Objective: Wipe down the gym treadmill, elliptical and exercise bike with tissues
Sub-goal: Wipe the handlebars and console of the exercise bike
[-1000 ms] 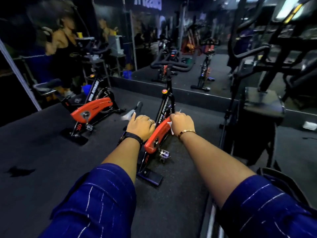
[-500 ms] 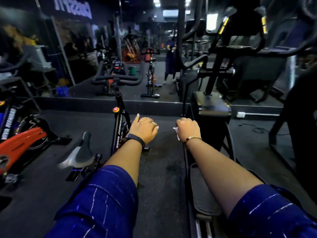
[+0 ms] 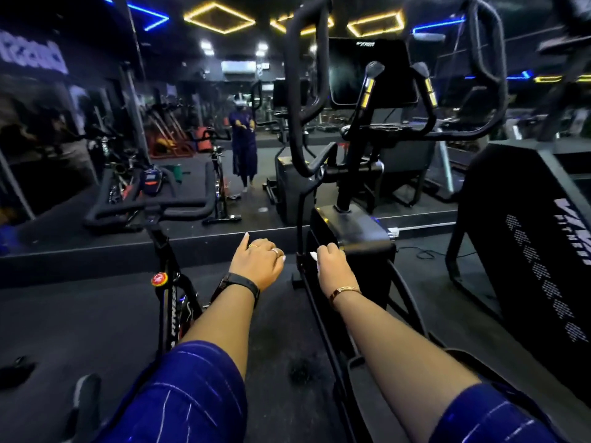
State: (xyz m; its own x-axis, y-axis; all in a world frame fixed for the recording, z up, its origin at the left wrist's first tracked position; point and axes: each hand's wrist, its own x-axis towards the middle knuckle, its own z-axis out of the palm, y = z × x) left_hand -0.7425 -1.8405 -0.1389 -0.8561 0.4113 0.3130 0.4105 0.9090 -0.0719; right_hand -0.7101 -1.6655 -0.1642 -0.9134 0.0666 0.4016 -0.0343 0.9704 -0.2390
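The right hand [image 3: 331, 270], pinching a tissue [image 3: 313, 256], is nearer the elliptical [image 3: 351, 238], whose upright column rises at one o'clock. The left hand [image 3: 257, 263] is curled; what it holds, if anything, is hidden.

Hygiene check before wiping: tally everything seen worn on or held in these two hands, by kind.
Metal finger rings on the left hand: 2
Black wristwatch, left wrist: 1
Gold bangle bracelet, right wrist: 1
White tissue in the right hand's grip: 1
Total: 5

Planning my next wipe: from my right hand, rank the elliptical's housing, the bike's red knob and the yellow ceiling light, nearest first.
1. Housing, just ahead of the right hand.
2. Red knob, lower left.
3. Yellow ceiling light, far overhead.
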